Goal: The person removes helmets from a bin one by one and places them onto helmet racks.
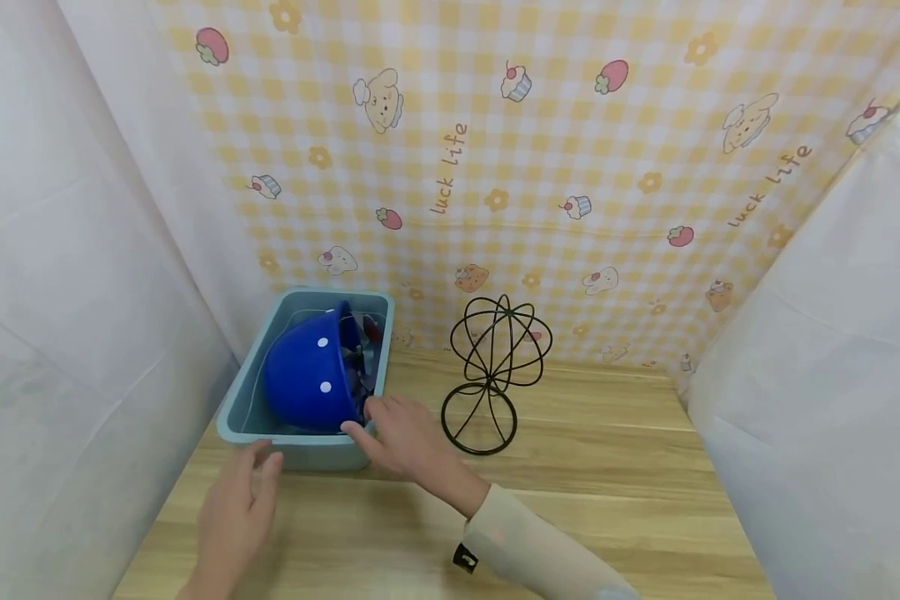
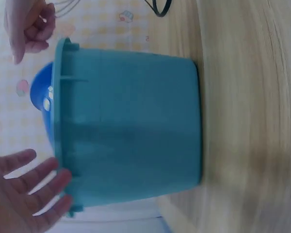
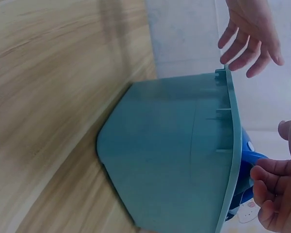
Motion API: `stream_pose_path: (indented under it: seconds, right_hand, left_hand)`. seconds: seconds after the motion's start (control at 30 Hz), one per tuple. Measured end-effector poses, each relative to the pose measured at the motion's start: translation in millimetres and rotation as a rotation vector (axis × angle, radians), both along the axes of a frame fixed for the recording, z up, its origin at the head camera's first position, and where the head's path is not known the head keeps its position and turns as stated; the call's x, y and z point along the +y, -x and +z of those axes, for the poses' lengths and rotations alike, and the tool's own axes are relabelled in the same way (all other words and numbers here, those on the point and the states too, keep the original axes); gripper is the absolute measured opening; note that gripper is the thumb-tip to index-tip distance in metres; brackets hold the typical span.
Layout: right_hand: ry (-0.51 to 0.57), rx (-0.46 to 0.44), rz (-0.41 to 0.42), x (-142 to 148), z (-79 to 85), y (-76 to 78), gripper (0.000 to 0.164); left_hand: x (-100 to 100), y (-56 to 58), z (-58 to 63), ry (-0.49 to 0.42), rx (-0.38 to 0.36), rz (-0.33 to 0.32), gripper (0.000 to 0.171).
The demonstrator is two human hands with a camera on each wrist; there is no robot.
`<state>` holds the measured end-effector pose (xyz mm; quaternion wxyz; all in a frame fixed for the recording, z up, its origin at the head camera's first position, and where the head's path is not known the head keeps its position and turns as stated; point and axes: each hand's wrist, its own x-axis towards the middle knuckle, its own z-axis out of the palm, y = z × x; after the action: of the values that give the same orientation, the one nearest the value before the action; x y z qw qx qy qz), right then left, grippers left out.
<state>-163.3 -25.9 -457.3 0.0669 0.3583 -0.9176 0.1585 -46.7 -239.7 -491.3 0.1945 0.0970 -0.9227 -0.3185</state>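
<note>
A blue helmet [image 1: 303, 371] with white dots lies on its side inside a teal plastic bin [image 1: 300, 457], its opening turned to the right. My right hand [image 1: 408, 437] is at the helmet's near rim, over the bin's near right corner. Its fingers [image 3: 269, 187] are loosely curled and the thumb stands apart; whether they touch the rim is unclear. Beside the bin's near edge is my left hand [image 1: 234, 508], fingers spread and nothing held. In the left wrist view its fingertips lie close to the bin's rim [image 2: 63, 131].
A black wire stand [image 1: 480, 454] with a round cage top stands right of the bin. Several dark items and something red [image 1: 371, 327] lie partly hidden in the bin beyond the helmet. A checked yellow cloth [image 1: 495, 167] hangs behind the wooden table [image 1: 607, 483], with white sheets at both sides.
</note>
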Motion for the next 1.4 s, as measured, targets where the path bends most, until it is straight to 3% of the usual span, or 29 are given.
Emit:
stream_pose_path:
  seconds: [0.23, 0.37, 0.53, 0.63, 0.73, 0.9, 1.03, 1.2, 1.4]
  right_hand:
    - [0.027, 0.056, 0.013, -10.0, 0.1, 6.7, 0.051]
    - [0.009, 0.055, -0.010, -14.6, -1.8, 9.8, 0.050]
    - [-0.046, -0.004, -0.043, -22.9, -4.8, 14.8, 0.054]
    - [-0.068, -0.043, -0.054, -27.4, -4.8, 17.4, 0.057]
    - [-0.073, -0.067, -0.063, -29.8, -3.6, 19.6, 0.059]
    - [-0.087, -0.050, -0.068, -32.0, -3.3, 21.7, 0.059]
    - [-0.101, -0.035, -0.079, -36.0, -5.4, 26.4, 0.059]
    - [-0.131, -0.108, -0.091, -43.1, -5.4, 36.1, 0.057]
    - [-0.262, -0.124, -0.090, -49.1, -4.7, 42.7, 0.059]
  left_hand:
    - [-28.1, 14.5, -12.7, -0.289, -0.092, 0.228, 0.047]
    - [-47.1, 21.0, -14.1, -0.418, -0.133, 0.261, 0.056]
    - [-69.1, 28.8, -15.8, -0.504, -0.135, 0.275, 0.055]
    - [-76.5, 33.3, -16.2, -0.466, -0.144, 0.271, 0.053]
    - [-78.8, 38.0, -14.0, -0.358, -0.183, 0.238, 0.054]
    - [-81.7, 45.4, -7.4, -0.238, -0.221, 0.195, 0.057]
    - [-86.2, 51.0, -8.5, -0.207, -0.229, 0.179, 0.058]
    - [-86.7, 60.2, -11.6, -0.193, -0.215, 0.194, 0.053]
    - [-90.5, 75.2, -3.4, -0.120, -0.329, 0.124, 0.056]
